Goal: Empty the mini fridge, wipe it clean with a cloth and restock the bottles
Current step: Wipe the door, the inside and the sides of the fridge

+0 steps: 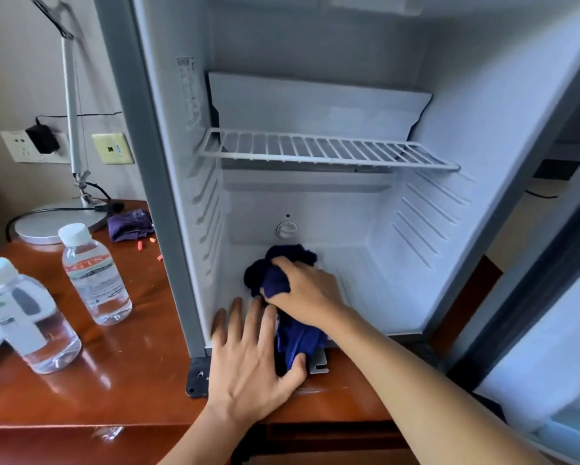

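fingers [283,263] gripping blue cloth [275,280], fridge floor [365,283]

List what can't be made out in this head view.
- Fridge top: cut off by the frame edge.
- Fridge floor under the cloth: hidden by it and the right hand.
- Sticker text on the left wall: too small.
- Near bottle: its label blurred, its left side cut off.
- Left hand: blurred.

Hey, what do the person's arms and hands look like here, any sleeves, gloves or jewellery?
Both forearms are bare as far as the view shows, with no sleeve in sight. The left hand and right hand wear no gloves, and no rings, watch or bracelet show. No markings are visible.
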Action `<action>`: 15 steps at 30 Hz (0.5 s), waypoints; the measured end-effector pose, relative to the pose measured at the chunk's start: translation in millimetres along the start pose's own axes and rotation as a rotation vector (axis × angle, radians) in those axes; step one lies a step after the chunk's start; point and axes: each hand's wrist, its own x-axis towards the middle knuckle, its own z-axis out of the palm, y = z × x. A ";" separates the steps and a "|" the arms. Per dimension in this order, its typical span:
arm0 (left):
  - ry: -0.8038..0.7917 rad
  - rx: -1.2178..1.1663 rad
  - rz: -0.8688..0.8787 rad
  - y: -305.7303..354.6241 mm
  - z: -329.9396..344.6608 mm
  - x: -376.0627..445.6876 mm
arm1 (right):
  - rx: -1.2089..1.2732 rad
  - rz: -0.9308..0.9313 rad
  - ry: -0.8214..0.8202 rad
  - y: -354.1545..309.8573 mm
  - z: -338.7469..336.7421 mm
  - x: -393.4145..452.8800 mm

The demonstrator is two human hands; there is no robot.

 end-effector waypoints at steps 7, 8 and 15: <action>0.092 0.039 0.028 -0.4 8.3 -0.8 | -0.052 0.247 0.050 31.7 2.7 21.1; 0.112 0.037 0.024 0.8 8.1 0.1 | -0.044 0.211 0.036 27.5 5.5 28.6; 0.203 0.048 0.023 -1.7 10.5 1.1 | 0.013 -0.027 -0.008 -9.9 13.3 25.2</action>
